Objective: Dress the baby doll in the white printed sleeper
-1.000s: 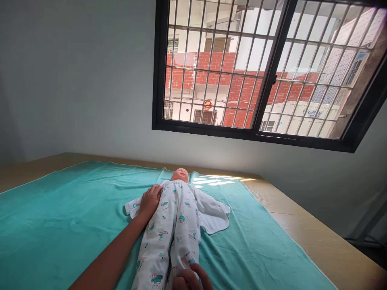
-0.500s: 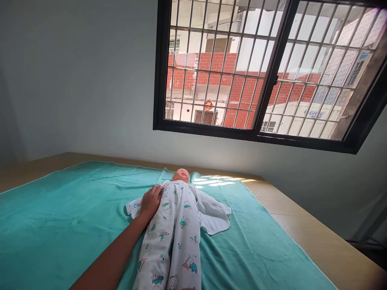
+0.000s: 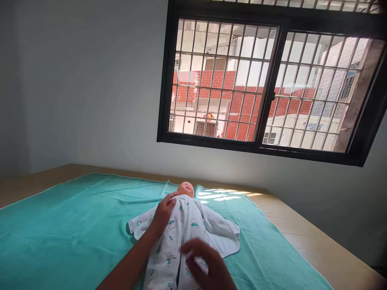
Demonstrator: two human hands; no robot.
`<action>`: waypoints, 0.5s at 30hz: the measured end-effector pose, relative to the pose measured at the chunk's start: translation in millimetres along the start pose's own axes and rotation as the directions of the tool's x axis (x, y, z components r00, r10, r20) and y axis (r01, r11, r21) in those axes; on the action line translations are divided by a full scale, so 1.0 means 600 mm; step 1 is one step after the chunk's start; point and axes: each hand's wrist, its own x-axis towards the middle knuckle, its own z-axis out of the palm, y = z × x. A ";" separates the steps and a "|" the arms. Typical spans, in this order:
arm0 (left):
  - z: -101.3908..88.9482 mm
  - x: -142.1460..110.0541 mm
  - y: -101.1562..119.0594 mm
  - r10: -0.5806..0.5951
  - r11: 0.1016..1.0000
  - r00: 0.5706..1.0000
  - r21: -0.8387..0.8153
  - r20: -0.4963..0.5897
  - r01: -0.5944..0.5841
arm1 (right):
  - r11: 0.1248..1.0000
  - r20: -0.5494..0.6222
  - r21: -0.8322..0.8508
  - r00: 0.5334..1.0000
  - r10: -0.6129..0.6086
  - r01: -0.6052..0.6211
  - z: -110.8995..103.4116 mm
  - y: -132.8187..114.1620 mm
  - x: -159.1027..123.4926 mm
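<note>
Clothes (image 3: 169,241) cover the doll (image 3: 186,188) to the neck, fastening unclear. Left hand (image 3: 164,211) bends at the collar, hold unclear; right hand (image 3: 208,262) is half-open, apparently empty.

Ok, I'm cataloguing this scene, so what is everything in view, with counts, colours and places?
Doll: one, pink face, lying on the cloth
Printed garment: one, white with teal prints, over the doll
Top: one, white, sleeves spread both sides
Cloth: one, teal, on the wooden surface
Wooden surface: one, tan, under the cloth
Window: one, black-framed, barred, upper right
Wall: grey, behind
Left hand: one, near doll's neck
Right hand: one, blurred, over garment's lower part
</note>
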 end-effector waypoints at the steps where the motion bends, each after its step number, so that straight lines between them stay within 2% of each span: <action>1: 0.005 0.002 0.008 0.005 1.000 0.999 -0.013 0.044 -0.004 | 0.999 -0.037 0.010 0.998 0.043 -0.042 0.005 0.027 0.037; 2: 0.008 0.002 0.014 0.008 1.000 0.996 -0.016 0.094 -0.006 | 0.993 -0.092 0.030 0.989 0.115 -0.113 0.009 0.056 0.074; 4: 0.012 0.000 0.017 -0.011 1.000 0.979 0.002 0.203 0.010 | 0.922 -0.229 0.128 0.893 0.387 -0.366 0.017 0.113 0.136; 5: 0.012 -0.001 0.015 -0.037 0.999 0.967 0.020 0.253 0.033 | 0.898 -0.258 0.108 0.860 0.440 -0.427 0.021 0.139 0.158; 6: 0.011 -0.003 0.011 -0.070 0.997 0.953 0.041 0.293 0.061 | 0.886 -0.264 0.102 0.846 0.463 -0.452 0.024 0.163 0.173; 8: 0.007 -0.004 0.002 -0.131 0.991 0.933 0.078 0.335 0.111 | 0.881 -0.263 0.086 0.842 0.471 -0.465 0.031 0.199 0.186; 11: -0.001 -0.002 -0.005 -0.172 0.983 0.911 0.123 0.374 0.135 | 0.893 -0.236 0.088 0.861 0.450 -0.442 0.032 0.232 0.174; 15: -0.007 0.002 -0.004 -0.209 0.976 0.876 0.145 0.435 0.161 | 0.911 -0.075 0.091 0.910 0.409 -0.402 0.003 0.250 0.152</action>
